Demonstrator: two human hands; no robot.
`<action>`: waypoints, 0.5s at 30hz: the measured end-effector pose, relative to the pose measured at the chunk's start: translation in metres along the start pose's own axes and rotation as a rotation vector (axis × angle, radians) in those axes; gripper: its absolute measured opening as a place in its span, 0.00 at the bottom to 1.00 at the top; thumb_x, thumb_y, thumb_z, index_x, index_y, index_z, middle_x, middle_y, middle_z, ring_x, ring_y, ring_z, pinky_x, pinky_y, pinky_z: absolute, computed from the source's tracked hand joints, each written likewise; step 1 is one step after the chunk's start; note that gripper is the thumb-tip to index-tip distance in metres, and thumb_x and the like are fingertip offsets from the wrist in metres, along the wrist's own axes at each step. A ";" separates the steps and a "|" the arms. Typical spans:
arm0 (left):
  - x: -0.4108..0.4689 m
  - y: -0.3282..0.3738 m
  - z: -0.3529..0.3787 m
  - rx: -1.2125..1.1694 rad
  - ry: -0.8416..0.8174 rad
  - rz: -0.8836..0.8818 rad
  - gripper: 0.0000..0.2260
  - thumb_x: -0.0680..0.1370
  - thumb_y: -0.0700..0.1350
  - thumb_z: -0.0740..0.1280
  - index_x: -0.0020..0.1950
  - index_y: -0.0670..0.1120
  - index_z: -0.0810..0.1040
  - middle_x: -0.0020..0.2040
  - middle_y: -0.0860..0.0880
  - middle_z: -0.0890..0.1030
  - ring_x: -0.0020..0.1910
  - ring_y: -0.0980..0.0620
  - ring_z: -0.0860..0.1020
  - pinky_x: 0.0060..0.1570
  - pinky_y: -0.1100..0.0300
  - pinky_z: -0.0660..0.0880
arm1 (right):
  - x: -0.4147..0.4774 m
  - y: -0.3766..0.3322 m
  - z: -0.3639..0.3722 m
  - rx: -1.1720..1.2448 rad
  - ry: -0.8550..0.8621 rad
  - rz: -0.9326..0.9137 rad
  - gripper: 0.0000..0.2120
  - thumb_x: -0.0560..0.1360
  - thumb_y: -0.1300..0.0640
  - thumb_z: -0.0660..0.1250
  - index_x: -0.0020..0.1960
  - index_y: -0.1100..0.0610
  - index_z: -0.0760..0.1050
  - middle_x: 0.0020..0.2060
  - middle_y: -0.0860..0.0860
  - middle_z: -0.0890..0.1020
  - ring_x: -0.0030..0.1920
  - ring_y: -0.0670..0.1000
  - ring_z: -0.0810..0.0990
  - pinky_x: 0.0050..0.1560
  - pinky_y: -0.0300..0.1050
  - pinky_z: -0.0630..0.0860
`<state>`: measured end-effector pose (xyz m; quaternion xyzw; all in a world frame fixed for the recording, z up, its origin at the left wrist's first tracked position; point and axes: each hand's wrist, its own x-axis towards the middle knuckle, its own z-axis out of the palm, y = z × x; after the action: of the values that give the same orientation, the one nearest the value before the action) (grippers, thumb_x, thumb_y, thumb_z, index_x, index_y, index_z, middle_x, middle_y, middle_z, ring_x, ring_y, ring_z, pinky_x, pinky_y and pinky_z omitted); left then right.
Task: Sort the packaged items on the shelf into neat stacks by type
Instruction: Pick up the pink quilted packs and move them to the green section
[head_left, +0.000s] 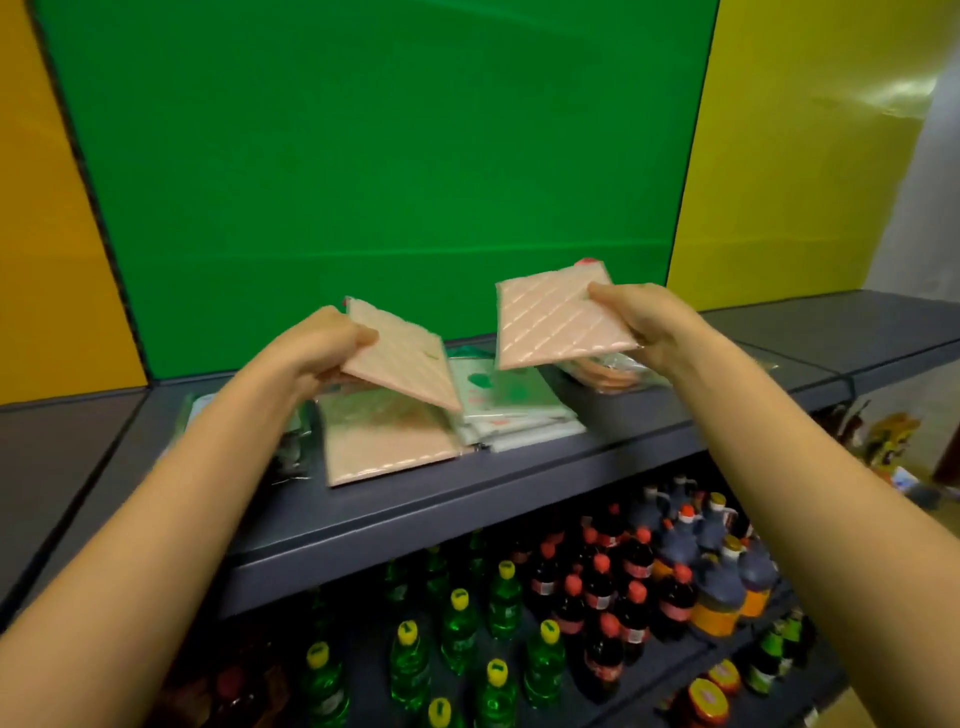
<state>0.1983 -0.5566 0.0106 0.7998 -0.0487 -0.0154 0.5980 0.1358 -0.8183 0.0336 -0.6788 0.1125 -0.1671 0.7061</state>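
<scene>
Two hands above the shelf (519, 483): left hand (317, 345) grasps one pink packet (405, 364); right hand (641, 322), at 3 o'clock, grasps another pink packet (550, 322); pink stack (389, 441) and green-and-white stack (509, 410) lie below.

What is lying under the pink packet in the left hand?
Under the pink packet in the left hand, another pink packet lies on the shelf. Whatever lies beneath it is covered.

Head view looks forward and down, close over the shelf (519, 486), edges somewhat blurred.
</scene>
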 end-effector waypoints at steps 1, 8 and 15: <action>0.001 -0.002 -0.005 0.040 -0.003 0.014 0.06 0.79 0.34 0.58 0.44 0.37 0.73 0.30 0.44 0.77 0.16 0.60 0.74 0.18 0.68 0.73 | 0.006 0.000 0.007 0.011 -0.027 -0.001 0.08 0.77 0.63 0.62 0.39 0.62 0.72 0.24 0.51 0.81 0.24 0.45 0.79 0.23 0.33 0.75; 0.000 -0.026 -0.012 0.371 0.097 -0.011 0.04 0.77 0.36 0.60 0.46 0.38 0.73 0.45 0.41 0.78 0.38 0.49 0.75 0.34 0.64 0.73 | 0.036 0.018 0.061 -0.043 -0.261 0.029 0.10 0.77 0.63 0.62 0.37 0.62 0.71 0.17 0.47 0.78 0.18 0.42 0.76 0.23 0.33 0.74; -0.005 -0.037 0.004 1.277 0.279 0.015 0.19 0.79 0.47 0.55 0.67 0.39 0.70 0.66 0.37 0.68 0.66 0.39 0.67 0.64 0.51 0.64 | 0.046 0.036 0.098 -0.134 -0.449 0.040 0.06 0.77 0.63 0.62 0.42 0.60 0.73 0.34 0.52 0.78 0.26 0.44 0.78 0.27 0.33 0.75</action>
<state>0.1956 -0.5494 -0.0257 0.9919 0.0242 0.1247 0.0059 0.2189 -0.7452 0.0058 -0.7419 -0.0234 0.0099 0.6700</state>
